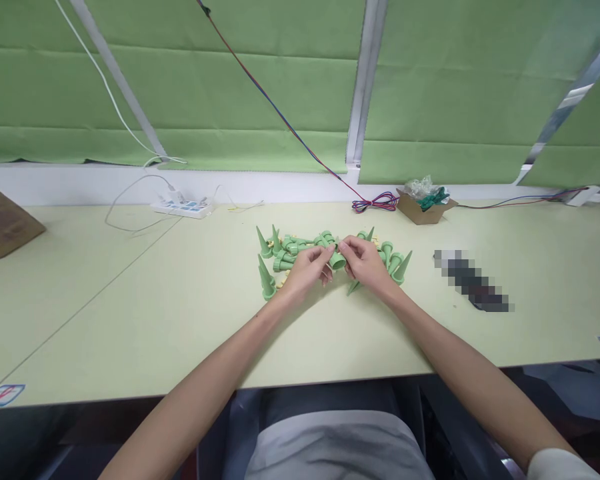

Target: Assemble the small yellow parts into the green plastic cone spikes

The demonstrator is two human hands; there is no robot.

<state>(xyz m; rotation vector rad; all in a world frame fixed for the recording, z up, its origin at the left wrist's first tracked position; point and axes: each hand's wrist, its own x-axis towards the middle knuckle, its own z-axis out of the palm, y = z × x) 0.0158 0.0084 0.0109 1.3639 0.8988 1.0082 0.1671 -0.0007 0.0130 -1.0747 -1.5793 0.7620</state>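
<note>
Over the middle of the table, my left hand (pixel 310 266) is closed, thumb and fingers pinching a green plastic plant watering spike (pixel 337 261) whose round open end faces me. My right hand (pixel 366 261) is also closed, its fingertips pressed together at the other side of that piece. Anything small between the right fingertips is too hidden to make out. Around both hands lie several more green spikes. Some stand point up at the left (pixel 267 279), while others lie or lean on the right (pixel 403 268). Small yellowish parts (pixel 281 283) show among them.
A small cardboard box (pixel 424 212) with clear plastic and green material stands at the back right, beside coiled red-blue wire (pixel 376 202). A power strip (pixel 182 207) lies at the back left, a brown paper bag (pixel 5 223) at far left. A pixelated dark object (pixel 473 281) lies right.
</note>
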